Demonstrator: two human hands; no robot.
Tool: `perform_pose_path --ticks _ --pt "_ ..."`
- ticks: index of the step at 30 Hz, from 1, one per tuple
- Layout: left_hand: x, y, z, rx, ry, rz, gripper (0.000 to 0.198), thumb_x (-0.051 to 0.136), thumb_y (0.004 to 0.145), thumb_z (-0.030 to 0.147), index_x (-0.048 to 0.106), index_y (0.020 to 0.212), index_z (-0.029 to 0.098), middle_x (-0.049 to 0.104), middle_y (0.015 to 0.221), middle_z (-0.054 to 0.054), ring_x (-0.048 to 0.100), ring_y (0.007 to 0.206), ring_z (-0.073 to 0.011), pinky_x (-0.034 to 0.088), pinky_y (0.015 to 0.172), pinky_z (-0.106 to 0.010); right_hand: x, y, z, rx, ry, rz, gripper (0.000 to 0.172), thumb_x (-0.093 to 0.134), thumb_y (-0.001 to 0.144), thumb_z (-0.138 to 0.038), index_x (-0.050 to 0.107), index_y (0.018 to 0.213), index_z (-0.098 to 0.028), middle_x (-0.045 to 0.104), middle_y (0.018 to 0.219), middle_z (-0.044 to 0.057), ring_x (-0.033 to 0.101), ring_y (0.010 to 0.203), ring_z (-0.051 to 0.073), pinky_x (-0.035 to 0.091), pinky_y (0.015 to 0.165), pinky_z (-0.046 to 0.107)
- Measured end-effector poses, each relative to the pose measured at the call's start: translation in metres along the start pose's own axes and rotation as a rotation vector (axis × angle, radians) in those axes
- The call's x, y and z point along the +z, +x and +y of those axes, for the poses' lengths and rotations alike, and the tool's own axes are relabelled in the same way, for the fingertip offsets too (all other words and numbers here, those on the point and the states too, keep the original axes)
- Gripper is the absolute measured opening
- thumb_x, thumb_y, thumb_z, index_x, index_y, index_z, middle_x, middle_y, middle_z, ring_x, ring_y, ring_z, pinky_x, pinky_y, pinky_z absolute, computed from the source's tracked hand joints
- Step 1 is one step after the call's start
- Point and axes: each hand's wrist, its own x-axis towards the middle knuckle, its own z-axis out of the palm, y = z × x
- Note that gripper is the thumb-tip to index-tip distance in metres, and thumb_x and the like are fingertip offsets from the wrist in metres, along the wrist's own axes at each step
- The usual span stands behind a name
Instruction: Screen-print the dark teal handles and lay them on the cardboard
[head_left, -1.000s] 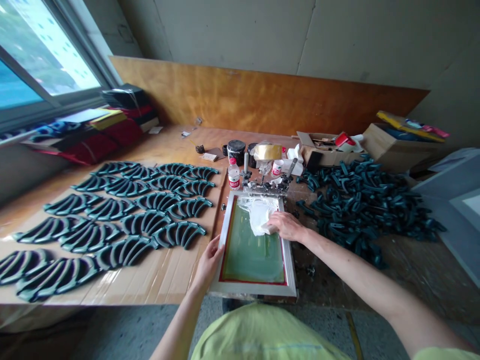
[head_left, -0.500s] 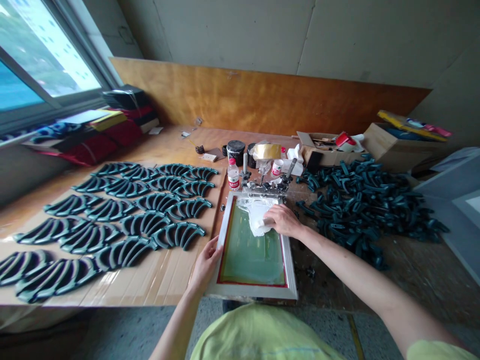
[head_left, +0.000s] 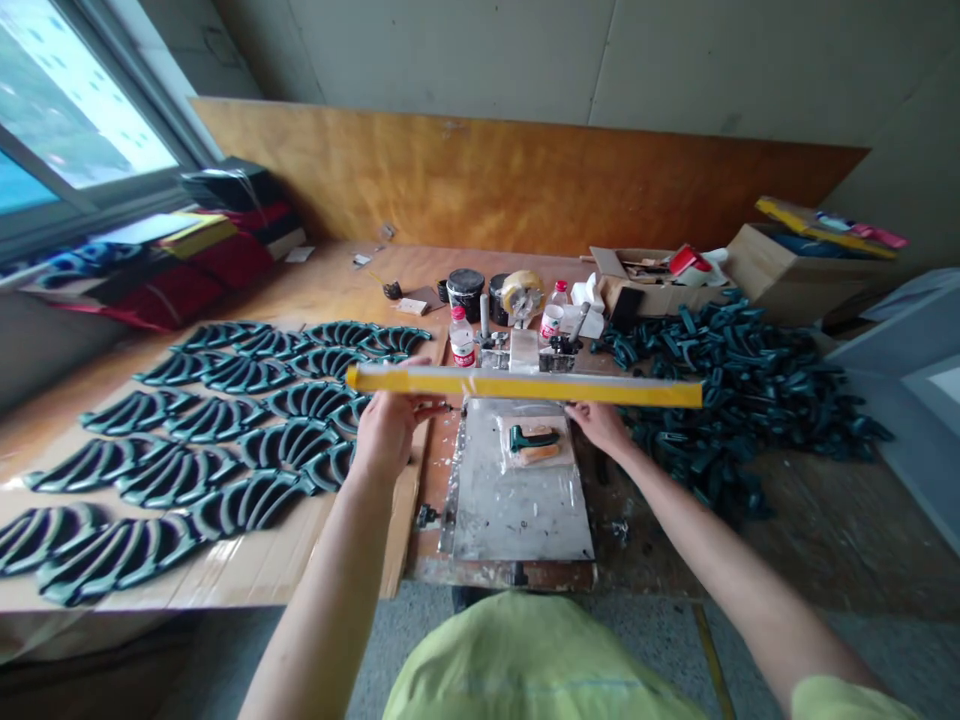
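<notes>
The screen frame [head_left: 525,386] is tilted up so that its yellow-taped front edge faces me, above a grey metal base plate [head_left: 517,520]. My left hand [head_left: 390,425] grips the frame near its left end, with some fingers spread beneath it. Below the frame's edge, my right hand [head_left: 600,425] is by the top right of the base plate; its fingers are pinched together, and what they hold is too small to name. One dark green curved part [head_left: 536,438] lies on a tan holder on the plate.
Rows of dark green curved parts [head_left: 180,470] cover cardboard at the left. A heap of similar parts [head_left: 720,400] lies at the right. Behind the plate stand bottles [head_left: 462,340], black tubs [head_left: 466,292] and a tape roll [head_left: 523,297]. Open boxes [head_left: 660,300] sit at the back right.
The frame has swung up from lying flat, uncovering the base plate and green part. My right hand has let go of the white cloth-like item. My left hand has moved up and forward.
</notes>
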Motion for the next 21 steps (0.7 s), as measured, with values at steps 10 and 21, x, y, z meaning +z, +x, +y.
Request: perform_pose_path --ticks 10,21 --pt "0.015 -0.055 -0.077 -0.577 0.113 -0.099 0.061 0.058 0.080 0.064 0.059 0.115 0.014 0.074 0.089 -0.012 0.069 0.069 -0.0201 0.053 0.054 -0.028 0.028 -0.055 -0.082 -0.103 0.056 0.010 0.009 0.063 0.088 -0.026 0.067 0.095 -0.021 0.061 0.091 0.006 0.054 0.093 0.021 0.044 0.084 0.034" --pt "-0.161 -0.095 -0.154 -0.756 0.690 0.270 0.051 0.054 0.064 0.073 0.047 0.061 0.023 0.047 0.042 0.001 0.049 0.040 -0.0184 0.043 0.045 -0.031 0.008 -0.093 0.039 0.158 -0.194 -0.194 0.032 0.047 0.084 -0.001 0.070 0.096 -0.021 0.066 0.104 0.008 0.056 0.100 0.020 0.043 0.085 0.031"
